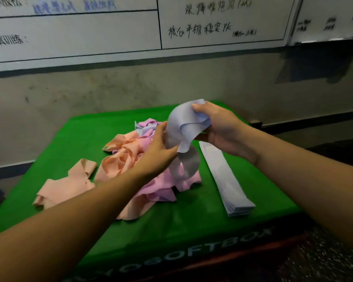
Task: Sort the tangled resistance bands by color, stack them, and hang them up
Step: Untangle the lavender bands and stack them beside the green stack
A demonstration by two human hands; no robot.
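Note:
A tangled heap of peach, pink and pale blue resistance bands (130, 159) lies in the middle of the green soft box (73, 139). Above the heap hangs a curled pale blue band (181, 127). My right hand (218, 129) grips its upper end with thumb and fingers. My left hand (159, 151) holds its lower part, thumb against the band. A flat stack of pale blue bands (224, 176) lies on the right side of the box. One peach band (67, 184) lies loose at the left.
A whiteboard (110, 37) with handwriting hangs on the grey wall behind the box. The box's dark front face (171, 259) carries pale lettering. Dark speckled floor (324, 261) shows at the lower right.

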